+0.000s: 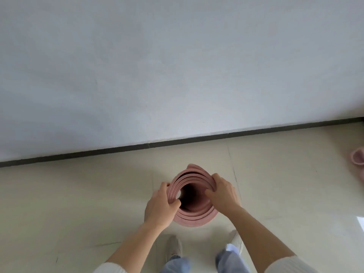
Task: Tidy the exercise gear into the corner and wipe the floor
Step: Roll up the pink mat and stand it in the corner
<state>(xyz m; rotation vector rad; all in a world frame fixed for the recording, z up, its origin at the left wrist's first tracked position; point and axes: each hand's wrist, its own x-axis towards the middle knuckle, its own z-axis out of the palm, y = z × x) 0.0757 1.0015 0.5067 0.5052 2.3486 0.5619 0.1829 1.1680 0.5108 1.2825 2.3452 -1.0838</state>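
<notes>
A rolled pink exercise mat (194, 218) stands on end on the pale floor, seen from above, its loose spiral layers around a dark hollow. My left hand (160, 205) grips the left side of its top edge, thumb hooked inside the layers. My right hand (221, 191) grips the right side of the rim, thumb inside and fingers curled over the outer layers. The mat stands a short way in front of the wall.
A grey-white wall (177, 66) with a dark skirting strip (147, 146) runs across the view. A pink slipper (358, 157) lies at the right edge. My two shoes (174, 247) stand just behind the mat on the cream tiled floor (78, 203).
</notes>
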